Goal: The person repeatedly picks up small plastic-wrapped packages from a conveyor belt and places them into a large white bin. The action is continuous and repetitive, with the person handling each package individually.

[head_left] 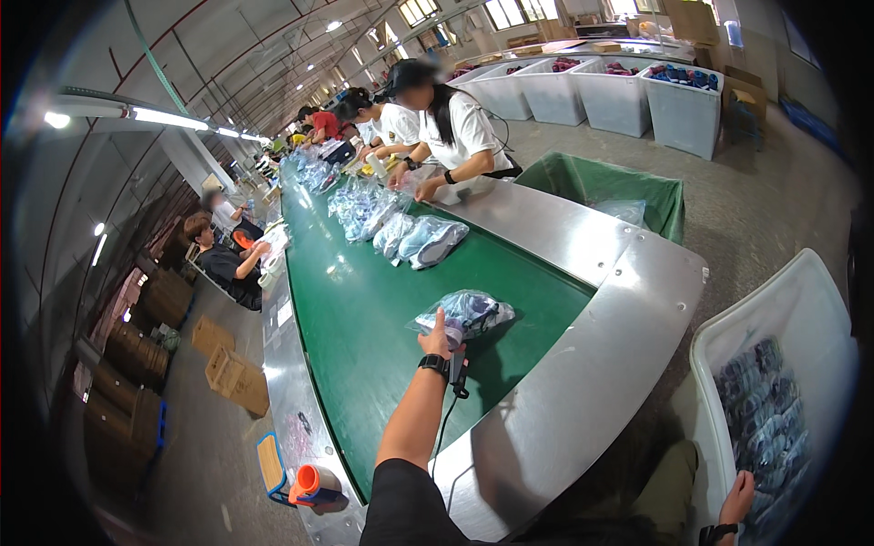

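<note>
The left hand (437, 342) is closed around the near end of one clear bag of shoes (473, 312), over the near end of the green belt (350, 387). The right hand (739, 500) is right of the belt, by the rim of one big white tub (703, 387) of bagged things; I can't tell if it pinches anything. More clear bags (431, 240), too bunched to count, lie farther up the belt. One orange cup (314, 482) and two brown boxes (238, 379) are left of the belt.
</note>
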The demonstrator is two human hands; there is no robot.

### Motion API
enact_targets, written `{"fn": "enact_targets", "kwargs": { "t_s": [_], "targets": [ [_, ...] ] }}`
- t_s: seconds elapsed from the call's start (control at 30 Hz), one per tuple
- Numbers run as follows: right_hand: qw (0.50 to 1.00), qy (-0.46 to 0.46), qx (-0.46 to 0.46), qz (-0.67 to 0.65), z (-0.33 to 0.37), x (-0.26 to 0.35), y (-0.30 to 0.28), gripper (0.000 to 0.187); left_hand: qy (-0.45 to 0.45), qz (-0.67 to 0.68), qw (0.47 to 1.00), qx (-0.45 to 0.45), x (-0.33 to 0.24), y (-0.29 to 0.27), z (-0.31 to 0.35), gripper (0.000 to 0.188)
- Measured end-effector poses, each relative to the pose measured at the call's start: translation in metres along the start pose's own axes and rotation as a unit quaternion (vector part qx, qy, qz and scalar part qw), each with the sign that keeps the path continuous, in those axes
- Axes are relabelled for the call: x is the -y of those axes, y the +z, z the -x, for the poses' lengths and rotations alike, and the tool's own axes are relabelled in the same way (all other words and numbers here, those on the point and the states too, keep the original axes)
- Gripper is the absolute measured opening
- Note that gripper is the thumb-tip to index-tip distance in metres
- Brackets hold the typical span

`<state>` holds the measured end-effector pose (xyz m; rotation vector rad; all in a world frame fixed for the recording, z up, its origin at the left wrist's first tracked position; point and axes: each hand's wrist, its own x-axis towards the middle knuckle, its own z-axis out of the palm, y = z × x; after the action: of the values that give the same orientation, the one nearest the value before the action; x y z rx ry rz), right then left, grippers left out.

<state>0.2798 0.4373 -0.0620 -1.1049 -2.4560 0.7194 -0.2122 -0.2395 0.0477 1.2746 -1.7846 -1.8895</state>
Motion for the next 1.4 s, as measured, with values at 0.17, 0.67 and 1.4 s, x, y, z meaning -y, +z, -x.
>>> {"fn": "enact_targets", "kwargs": {
  "t_s": [0.17, 0.67, 1.4],
  "targets": [
    [0.999, 0.012, 0.013, -0.033, 0.003, 0.005, -0.003, 0.026, -0.019, 0.016, 0.985, 0.17, 0.022, -0.005, -0.025, 0.058],
    [0.948, -0.073, 0.05, -0.306, -0.01, 0.09, -0.026, 0.021, -0.115, 0.164, 0.882, 0.427, 0.003, -0.025, 0.216, 0.045],
    [0.71, 0.189, 0.262, -0.625, 0.019, 0.155, -0.088, 0.065, -0.071, -0.134, 0.598, 0.787, 0.125, -0.007, 0.408, 0.087]
  ]
}}
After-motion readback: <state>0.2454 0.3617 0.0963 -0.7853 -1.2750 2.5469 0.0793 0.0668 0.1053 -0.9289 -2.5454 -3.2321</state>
